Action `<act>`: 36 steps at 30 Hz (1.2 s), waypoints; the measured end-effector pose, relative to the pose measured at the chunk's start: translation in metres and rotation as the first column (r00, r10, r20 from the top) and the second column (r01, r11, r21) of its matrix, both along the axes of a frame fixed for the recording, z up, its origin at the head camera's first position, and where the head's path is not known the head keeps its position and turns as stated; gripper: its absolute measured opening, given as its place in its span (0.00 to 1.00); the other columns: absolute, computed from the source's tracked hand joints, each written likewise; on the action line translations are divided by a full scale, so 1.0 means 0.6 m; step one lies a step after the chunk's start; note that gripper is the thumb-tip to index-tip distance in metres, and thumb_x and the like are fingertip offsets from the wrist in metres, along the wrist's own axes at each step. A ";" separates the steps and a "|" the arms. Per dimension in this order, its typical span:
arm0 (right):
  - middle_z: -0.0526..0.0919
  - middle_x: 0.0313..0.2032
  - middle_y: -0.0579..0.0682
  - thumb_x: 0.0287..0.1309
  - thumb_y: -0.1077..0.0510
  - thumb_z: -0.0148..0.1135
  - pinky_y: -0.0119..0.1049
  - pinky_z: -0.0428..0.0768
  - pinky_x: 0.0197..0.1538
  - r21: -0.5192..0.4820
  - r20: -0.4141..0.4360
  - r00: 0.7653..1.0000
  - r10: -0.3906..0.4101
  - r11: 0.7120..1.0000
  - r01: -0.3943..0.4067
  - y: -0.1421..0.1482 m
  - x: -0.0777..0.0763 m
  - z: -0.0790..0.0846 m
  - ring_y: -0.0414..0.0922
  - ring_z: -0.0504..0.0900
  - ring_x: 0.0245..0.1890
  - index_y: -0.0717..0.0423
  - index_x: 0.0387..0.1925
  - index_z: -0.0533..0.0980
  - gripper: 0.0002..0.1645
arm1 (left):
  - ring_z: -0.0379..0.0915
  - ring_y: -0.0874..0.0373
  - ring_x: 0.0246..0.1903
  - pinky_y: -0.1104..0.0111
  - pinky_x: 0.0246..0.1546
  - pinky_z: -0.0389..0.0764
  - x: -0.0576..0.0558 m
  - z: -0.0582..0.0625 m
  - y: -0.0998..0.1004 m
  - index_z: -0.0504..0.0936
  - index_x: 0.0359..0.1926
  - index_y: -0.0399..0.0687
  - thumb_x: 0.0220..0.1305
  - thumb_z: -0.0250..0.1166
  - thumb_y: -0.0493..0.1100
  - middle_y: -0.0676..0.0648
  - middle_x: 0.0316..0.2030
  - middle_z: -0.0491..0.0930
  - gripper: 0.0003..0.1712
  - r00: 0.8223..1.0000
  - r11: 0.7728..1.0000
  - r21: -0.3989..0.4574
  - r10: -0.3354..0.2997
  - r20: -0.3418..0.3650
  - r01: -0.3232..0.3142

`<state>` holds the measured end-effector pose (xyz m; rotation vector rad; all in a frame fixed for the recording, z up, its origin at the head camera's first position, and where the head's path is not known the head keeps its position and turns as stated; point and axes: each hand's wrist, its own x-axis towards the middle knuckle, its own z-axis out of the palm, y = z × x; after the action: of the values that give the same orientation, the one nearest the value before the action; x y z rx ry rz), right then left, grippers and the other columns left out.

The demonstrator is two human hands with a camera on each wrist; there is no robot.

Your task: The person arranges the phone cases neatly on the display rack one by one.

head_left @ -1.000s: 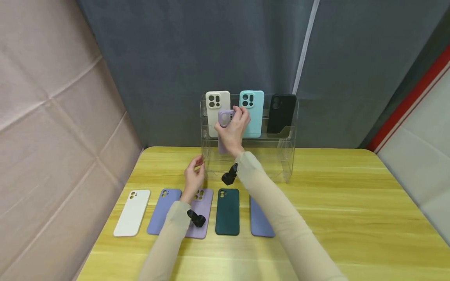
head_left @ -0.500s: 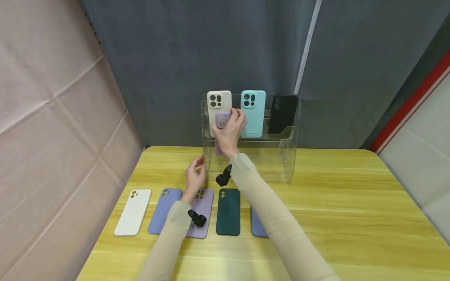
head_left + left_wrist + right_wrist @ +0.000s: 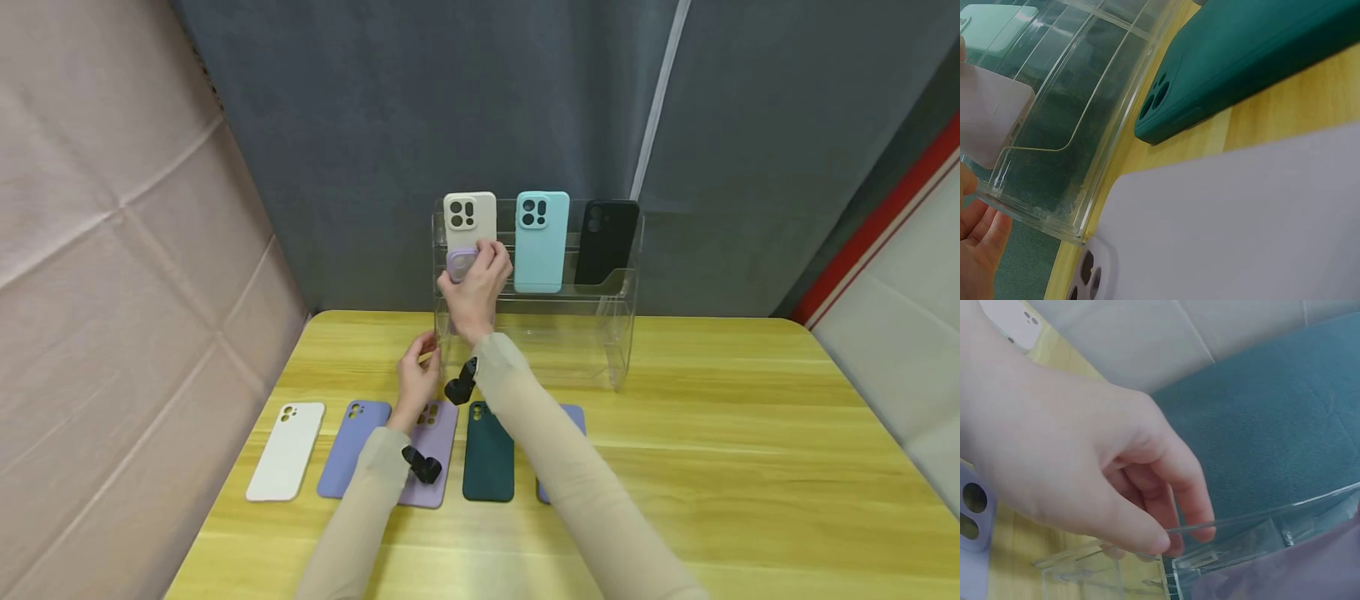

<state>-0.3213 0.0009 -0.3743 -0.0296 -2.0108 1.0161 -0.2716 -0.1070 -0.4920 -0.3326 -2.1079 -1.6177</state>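
Note:
In the head view my right hand (image 3: 480, 287) pinches a light purple phone case (image 3: 461, 263) by its sides near the camera cutout. The case stands upright at the left end of the clear acrylic display stand (image 3: 555, 337), in front of the lower tier; its lower part is mostly behind my hand. My left hand (image 3: 417, 377) holds the stand's left side panel. In the right wrist view the left hand's thumb and fingers (image 3: 1192, 500) lie on either side of the clear panel. The left wrist view shows the held case (image 3: 991, 115) close to the lower tier.
The upper tier bears a cream case (image 3: 471, 225), a turquoise case (image 3: 542, 250) and a black case (image 3: 603, 246). On the table lie a white case (image 3: 287, 454), a blue-violet case (image 3: 348, 450), a purple case (image 3: 442, 450), a dark green case (image 3: 486, 462) and another blue-violet case (image 3: 576, 415).
My right hand has moved left and slightly down with the light purple phone case, toward the stand's left end. My left hand has stayed at the stand's side.

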 end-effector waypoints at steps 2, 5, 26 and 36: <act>0.62 0.53 0.57 0.36 0.59 0.74 0.43 0.64 0.61 0.012 0.000 1.000 -0.006 1.000 0.006 -0.003 0.000 -0.001 0.55 0.61 0.55 0.61 0.52 0.64 0.39 | 0.75 0.37 0.44 0.47 0.41 0.80 0.000 0.001 0.001 0.75 0.52 0.28 0.61 0.59 0.27 0.30 0.43 0.77 0.17 1.000 1.000 0.008 -0.002 0.004 0.002; 0.62 0.53 0.58 0.36 0.59 0.74 0.43 0.63 0.62 0.030 -0.001 1.000 -0.017 0.999 0.017 -0.006 -0.001 -0.003 0.55 0.61 0.56 0.61 0.52 0.64 0.39 | 0.74 0.36 0.44 0.47 0.41 0.79 0.000 0.002 0.002 0.75 0.52 0.27 0.61 0.59 0.28 0.29 0.44 0.77 0.17 1.000 1.000 0.018 -0.007 0.009 0.007; 0.64 0.53 0.57 0.37 0.54 0.76 0.46 0.69 0.56 0.105 0.043 0.992 -0.116 0.988 0.111 -0.010 0.002 -0.002 0.54 0.64 0.53 0.60 0.51 0.66 0.39 | 0.76 0.41 0.43 0.54 0.40 0.82 0.005 0.001 0.004 0.76 0.52 0.30 0.62 0.58 0.28 0.33 0.43 0.78 0.17 1.000 0.999 -0.032 0.006 0.024 -0.005; 0.63 0.55 0.57 0.39 0.52 0.77 0.46 0.67 0.58 0.114 0.072 0.992 -0.101 0.989 0.092 -0.009 0.006 -0.002 0.54 0.62 0.56 0.59 0.53 0.65 0.41 | 0.75 0.41 0.45 0.54 0.42 0.81 0.007 0.001 0.002 0.75 0.53 0.31 0.63 0.57 0.29 0.33 0.44 0.78 0.17 0.999 1.000 -0.022 -0.001 0.048 0.002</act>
<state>-0.3177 -0.0042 -0.3754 -0.1078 -2.1123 0.8533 -0.2676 -0.1056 -0.4916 -0.3048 -2.1630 -1.6197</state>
